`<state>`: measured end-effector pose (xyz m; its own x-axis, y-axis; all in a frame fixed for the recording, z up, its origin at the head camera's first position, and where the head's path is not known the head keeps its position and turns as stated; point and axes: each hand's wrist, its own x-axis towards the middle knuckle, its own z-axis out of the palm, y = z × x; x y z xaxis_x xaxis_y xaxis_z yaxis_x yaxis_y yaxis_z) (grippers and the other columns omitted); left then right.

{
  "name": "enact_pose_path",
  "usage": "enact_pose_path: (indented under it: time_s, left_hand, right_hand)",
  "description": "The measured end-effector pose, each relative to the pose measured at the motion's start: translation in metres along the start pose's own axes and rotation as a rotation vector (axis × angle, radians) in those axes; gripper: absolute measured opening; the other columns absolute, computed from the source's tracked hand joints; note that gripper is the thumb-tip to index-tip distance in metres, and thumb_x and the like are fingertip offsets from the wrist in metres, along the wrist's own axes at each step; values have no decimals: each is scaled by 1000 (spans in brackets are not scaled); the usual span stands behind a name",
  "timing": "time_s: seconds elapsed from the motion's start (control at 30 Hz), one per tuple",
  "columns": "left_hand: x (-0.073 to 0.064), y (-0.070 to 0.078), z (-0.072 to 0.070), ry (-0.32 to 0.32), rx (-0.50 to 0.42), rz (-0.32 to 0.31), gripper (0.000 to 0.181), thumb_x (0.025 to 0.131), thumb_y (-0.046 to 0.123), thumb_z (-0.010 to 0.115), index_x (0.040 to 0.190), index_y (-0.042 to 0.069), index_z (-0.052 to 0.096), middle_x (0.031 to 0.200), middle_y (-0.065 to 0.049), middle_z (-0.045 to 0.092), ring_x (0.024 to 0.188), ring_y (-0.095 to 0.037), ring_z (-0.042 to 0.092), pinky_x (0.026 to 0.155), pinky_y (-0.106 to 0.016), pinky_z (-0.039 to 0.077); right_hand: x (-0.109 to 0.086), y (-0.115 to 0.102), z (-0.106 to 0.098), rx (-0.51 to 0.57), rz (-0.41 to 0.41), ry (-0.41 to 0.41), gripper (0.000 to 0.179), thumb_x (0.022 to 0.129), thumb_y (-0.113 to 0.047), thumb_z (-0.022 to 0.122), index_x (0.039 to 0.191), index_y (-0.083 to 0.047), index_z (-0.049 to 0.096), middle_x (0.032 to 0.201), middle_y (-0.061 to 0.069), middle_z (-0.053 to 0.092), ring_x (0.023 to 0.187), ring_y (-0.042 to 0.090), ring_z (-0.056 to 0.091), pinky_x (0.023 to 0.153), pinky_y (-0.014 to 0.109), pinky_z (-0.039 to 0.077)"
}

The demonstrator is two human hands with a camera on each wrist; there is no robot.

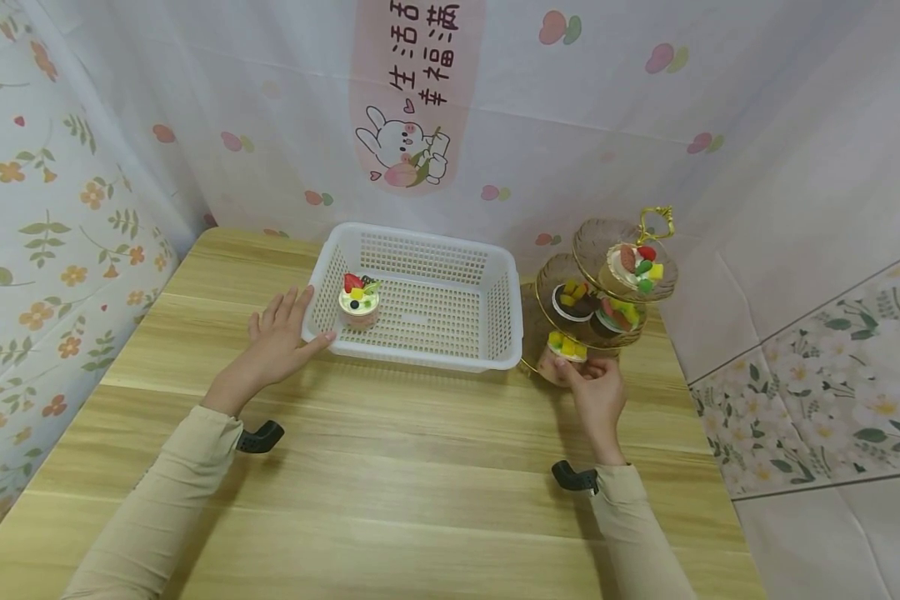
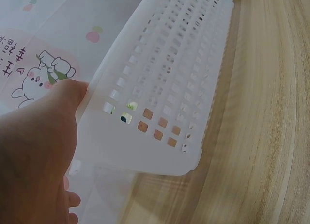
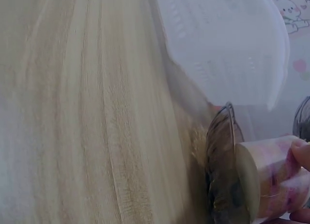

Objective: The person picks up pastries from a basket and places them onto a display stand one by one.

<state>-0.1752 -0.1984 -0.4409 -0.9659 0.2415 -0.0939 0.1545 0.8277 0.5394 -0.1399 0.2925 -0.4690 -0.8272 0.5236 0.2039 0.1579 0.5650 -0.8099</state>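
Observation:
A white plastic basket sits on the wooden table, holding one fruit-topped toy cupcake near its left end. My left hand rests at the basket's near left corner, thumb along the rim and fingers stretched out. At the right, my right hand pinches a toy cupcake with yellow topping at the lowest tier of a three-tier stand. In the right wrist view this cupcake's pink patterned cup is tilted beside the stand's clear scalloped plate.
Two toy cupcakes, one dark with yellow topping and one with red and green topping, sit on the middle tier. Another fruit-topped cupcake stands on the top tier below a gold handle. Patterned curtains hang behind the table.

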Motion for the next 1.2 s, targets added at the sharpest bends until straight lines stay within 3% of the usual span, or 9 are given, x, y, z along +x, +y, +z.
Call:
enact_pose_path:
  time_s: [0.53, 0.63, 0.83, 1.2]
  left_hand:
    - [1, -1, 1, 15, -7, 0, 92, 98, 62, 42, 160, 13, -4, 165, -26, -4, 150, -52, -4, 110, -78, -6]
    - [1, -2, 2, 16, -8, 1, 92, 98, 63, 42, 160, 14, -4, 165, -26, -4, 150, -52, -4, 110, -78, -5]
    - [1, -2, 2, 16, -9, 1, 93, 97, 64, 42, 160, 14, -4, 165, -26, -4, 150, -52, -4, 109, -79, -5]
    - [2, -3, 4, 22, -20, 4, 93, 97, 65, 42, 160, 14, -3, 165, -26, -3, 150, -52, -4, 109, -79, -5]
  right_hand:
    - [9, 7, 9, -79, -19, 41, 53, 77, -38, 84, 106, 0, 63, 95, 17, 73, 73, 3, 57, 60, 12, 39]
    - [7, 7, 10, -81, -37, 58, 52, 78, -36, 84, 107, 1, 63, 96, 18, 73, 78, 15, 63, 68, 20, 44]
    - [4, 6, 11, -118, -85, 123, 49, 75, -32, 86, 105, 2, 69, 96, 23, 73, 88, 39, 66, 81, 49, 44]
    - [-2, 12, 15, -172, -139, 207, 36, 70, -30, 89, 88, -2, 76, 81, 20, 74, 81, 42, 67, 74, 52, 44]
